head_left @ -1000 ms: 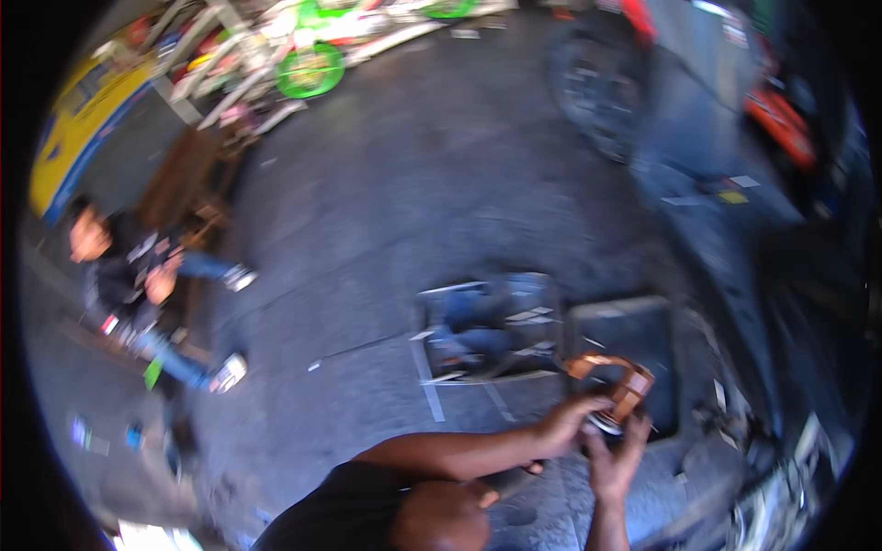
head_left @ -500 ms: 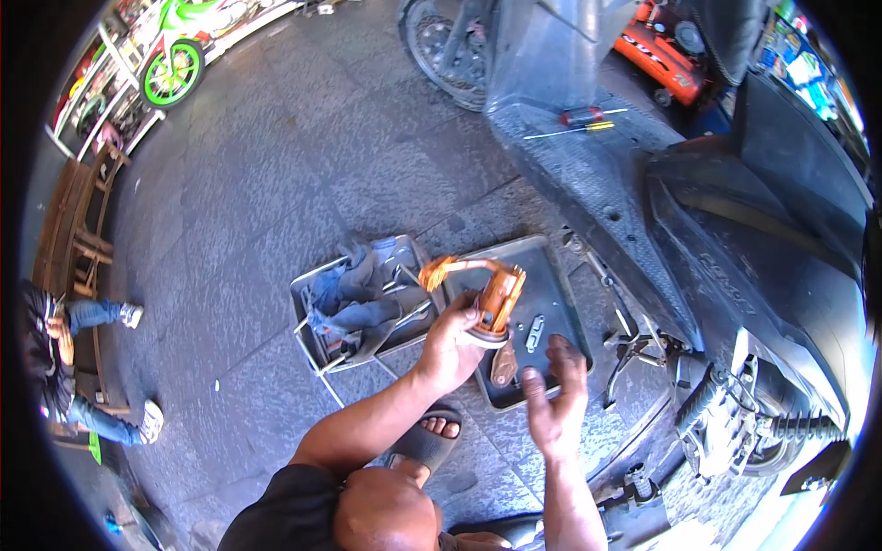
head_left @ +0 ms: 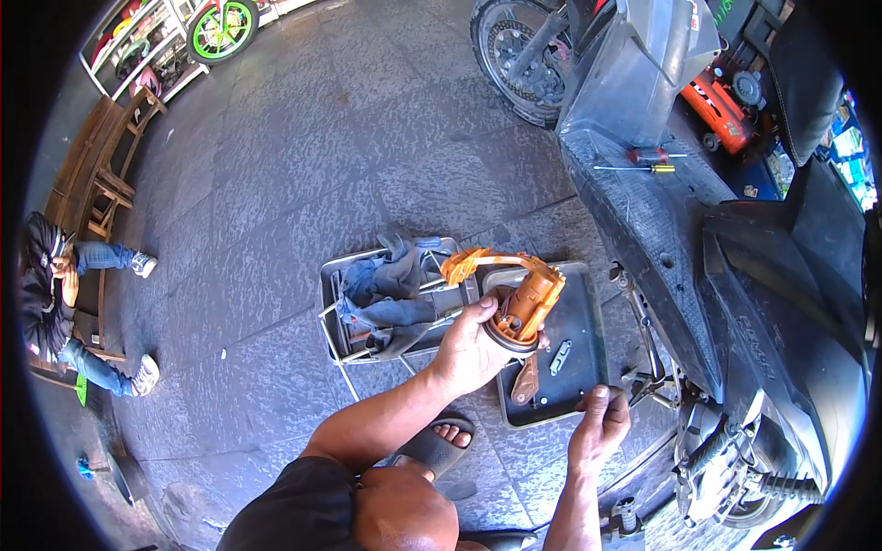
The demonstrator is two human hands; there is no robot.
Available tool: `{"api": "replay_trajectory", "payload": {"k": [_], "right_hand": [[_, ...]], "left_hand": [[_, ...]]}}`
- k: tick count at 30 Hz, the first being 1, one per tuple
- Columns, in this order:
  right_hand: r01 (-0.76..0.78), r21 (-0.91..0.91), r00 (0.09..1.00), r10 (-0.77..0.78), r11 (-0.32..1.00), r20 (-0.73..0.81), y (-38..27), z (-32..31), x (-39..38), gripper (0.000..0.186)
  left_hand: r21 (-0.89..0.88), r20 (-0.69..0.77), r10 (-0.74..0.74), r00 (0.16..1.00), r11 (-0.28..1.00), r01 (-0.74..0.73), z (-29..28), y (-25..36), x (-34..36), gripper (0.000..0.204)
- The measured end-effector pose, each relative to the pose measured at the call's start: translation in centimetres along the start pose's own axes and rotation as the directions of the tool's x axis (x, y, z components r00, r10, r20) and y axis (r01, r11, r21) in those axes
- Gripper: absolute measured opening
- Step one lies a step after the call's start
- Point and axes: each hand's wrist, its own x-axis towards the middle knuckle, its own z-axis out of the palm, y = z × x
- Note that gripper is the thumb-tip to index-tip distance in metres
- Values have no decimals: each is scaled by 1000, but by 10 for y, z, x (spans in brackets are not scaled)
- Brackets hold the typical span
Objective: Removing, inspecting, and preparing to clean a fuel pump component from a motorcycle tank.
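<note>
My left hand (head_left: 470, 354) grips an orange plastic fuel pump (head_left: 528, 303) by its round base with a dark sealing ring. The pump's float arm points out to the left. Below it is a dark tray (head_left: 588, 303) on the floor, holding a small silver metal plate (head_left: 560, 356) and a brown, flat-bladed piece (head_left: 525, 380). At the tray's near right corner my right hand (head_left: 599, 427) is closed, thumb against curled fingers. Whatever it may pinch is too small to make out.
A tool tray (head_left: 344, 354) with blue-grey rags stands left of the dark tray. On the right is a dark scooter (head_left: 735, 303) with screwdrivers (head_left: 648, 168) on its footboard. A seated person (head_left: 60, 275) is by a wooden bench (head_left: 87, 156) far left.
My right hand has gone from spread fingers to a closed pinch and moved nearer, down to the tray's corner. My left hand still holds the pump, now tilted slightly. The view has shifted.
</note>
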Motion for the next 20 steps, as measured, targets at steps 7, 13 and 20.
{"api": "replay_trajectory", "payload": {"k": [7,13,20], "right_hand": [[-54,188,999,52,981,16,-5,11,-5,7],[-139,146,987,126,979,96,-8,17,-12,6],[-125,82,985,114,989,127,-4,18,-9,8]], "left_hand": [[287,-156,92,983,957,-44,5,-1,-2,48],[329,-116,65,991,944,-23,6,-2,-5,57],[382,-43,3,999,924,14,3,0,-6,66]]}}
